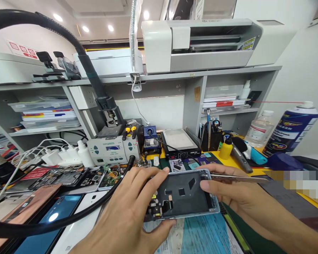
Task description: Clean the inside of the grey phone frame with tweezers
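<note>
An opened phone [184, 195] is held tilted in front of me, its dark inner frame facing up. Small circuit parts and flex pieces show at its left end, while the battery bay holds no battery. My left hand [132, 204] grips the phone's left end, fingers along the far edge and thumb at the near edge. At the right end, my right hand [228, 187] presses its thumb on the frame, with other fingers behind. A thin flat piece [237, 177], seen almost edge-on, sticks out rightward between that hand's fingers; its kind is unclear.
A thick black hose [95, 208] arches across the left side, over phone panels [53, 222]. Behind stand a rework station [112, 150], a flat heating plate [180, 141] and a yellow bottle [226, 148]. A spray can [291, 128] leans at right. Blue-white sheet [201, 234] lies below.
</note>
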The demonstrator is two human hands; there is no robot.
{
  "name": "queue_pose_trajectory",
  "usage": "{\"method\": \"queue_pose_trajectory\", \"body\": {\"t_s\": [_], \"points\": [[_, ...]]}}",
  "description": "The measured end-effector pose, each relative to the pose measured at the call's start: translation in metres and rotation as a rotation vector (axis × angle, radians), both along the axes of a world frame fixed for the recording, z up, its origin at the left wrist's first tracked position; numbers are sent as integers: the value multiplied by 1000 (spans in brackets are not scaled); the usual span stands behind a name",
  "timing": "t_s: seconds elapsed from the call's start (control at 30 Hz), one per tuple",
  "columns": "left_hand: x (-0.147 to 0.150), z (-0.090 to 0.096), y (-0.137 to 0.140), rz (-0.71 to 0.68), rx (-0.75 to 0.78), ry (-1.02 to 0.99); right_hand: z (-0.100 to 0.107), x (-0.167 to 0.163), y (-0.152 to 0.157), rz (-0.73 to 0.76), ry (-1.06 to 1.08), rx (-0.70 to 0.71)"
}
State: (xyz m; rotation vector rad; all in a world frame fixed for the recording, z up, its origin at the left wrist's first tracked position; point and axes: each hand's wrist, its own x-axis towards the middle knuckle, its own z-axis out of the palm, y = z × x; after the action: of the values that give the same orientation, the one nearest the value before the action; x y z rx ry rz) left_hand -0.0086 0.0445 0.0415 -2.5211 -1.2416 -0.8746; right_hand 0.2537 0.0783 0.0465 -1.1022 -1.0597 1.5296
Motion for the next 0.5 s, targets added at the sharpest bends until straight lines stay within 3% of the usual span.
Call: {"method": "queue_pose_trajectory", "body": {"t_s": [0.33,0.5], "points": [[-2,2,-5,-15,-7,-26,8,-5,-6,-89,88,-95],[1,2,-7,-33,31,-99,7,-3,-7,-42,104,-69]]}}
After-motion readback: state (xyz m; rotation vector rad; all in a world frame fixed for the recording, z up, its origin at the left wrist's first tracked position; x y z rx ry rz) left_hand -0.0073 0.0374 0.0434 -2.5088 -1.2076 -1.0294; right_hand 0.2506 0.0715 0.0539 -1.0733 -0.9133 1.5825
